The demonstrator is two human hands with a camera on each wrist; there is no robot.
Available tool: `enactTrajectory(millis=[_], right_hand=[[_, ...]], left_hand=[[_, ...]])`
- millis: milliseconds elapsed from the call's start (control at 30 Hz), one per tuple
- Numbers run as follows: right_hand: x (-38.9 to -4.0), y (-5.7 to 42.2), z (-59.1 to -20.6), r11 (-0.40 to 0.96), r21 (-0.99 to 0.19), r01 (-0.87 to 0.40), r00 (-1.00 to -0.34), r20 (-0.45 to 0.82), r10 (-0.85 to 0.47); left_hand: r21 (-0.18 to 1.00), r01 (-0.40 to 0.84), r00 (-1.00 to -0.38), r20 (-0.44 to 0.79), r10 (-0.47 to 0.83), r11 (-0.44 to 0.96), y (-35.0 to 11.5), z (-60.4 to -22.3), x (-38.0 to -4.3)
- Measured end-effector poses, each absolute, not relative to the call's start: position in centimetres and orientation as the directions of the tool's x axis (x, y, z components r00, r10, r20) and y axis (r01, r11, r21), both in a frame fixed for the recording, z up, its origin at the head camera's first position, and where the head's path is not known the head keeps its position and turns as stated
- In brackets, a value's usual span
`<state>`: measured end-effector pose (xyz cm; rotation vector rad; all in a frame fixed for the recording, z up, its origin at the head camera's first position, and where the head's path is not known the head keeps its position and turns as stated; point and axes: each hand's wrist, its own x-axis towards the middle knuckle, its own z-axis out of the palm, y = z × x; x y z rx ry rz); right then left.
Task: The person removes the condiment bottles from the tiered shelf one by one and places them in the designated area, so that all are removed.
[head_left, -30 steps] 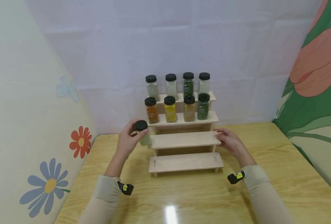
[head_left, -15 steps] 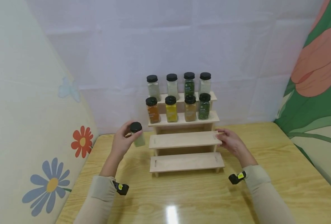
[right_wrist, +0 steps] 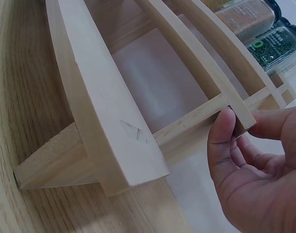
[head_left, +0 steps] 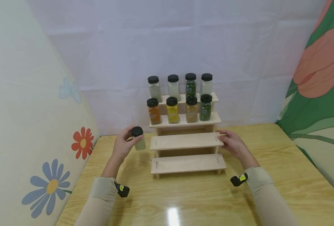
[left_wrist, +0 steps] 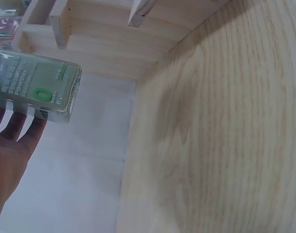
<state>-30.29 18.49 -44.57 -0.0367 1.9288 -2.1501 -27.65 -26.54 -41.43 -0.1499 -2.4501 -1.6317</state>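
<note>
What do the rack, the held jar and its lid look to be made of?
Rack: pale wood, matte, seemingly unvarnished; faint grain shows.
Jar: glossy, clear glass or hard plastic; see-through walls with bright edges.
Lid: black, smooth; probably plastic, though painted metal can't be ruled out.

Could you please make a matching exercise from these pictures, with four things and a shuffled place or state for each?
Things
1. Left hand
2. Right hand
3. Yellow-filled jar
4. Red flower

Matches
A. On the pale backdrop at the picture's left
B. Gripping one end of the third shelf from the top
C. Standing on the second shelf from the top
D. Holding a black-lidded jar beside the rack

Pairs: 1-D, 2-B, 3-C, 4-A
</note>
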Motion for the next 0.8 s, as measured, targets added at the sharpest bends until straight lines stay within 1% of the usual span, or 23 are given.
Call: enactTrajectory(millis=[267,533,800], right_hand=[[-30.3,18.4,-44.7,-0.077,-0.982,0.174,-0.970,-0.157,-0.187],[-30.2,18.2,-44.5,-0.094,-0.981,0.171,-0.971,-0.152,-0.185],[-30.3,18.4,-44.8,-0.145,-0.973,0.178,-0.967,-0.146,-0.208]], left_hand=[[0.893,0.227,-0.971,0.237,0.022,0.389,-25.9,-40.4,-26.2],[0.901,0.230,-0.971,0.238,0.024,0.368,-27.3,-43.6,-28.4],[0.916,0.217,-0.974,0.225,0.016,0.338,-27.8,-45.3,-29.1]])
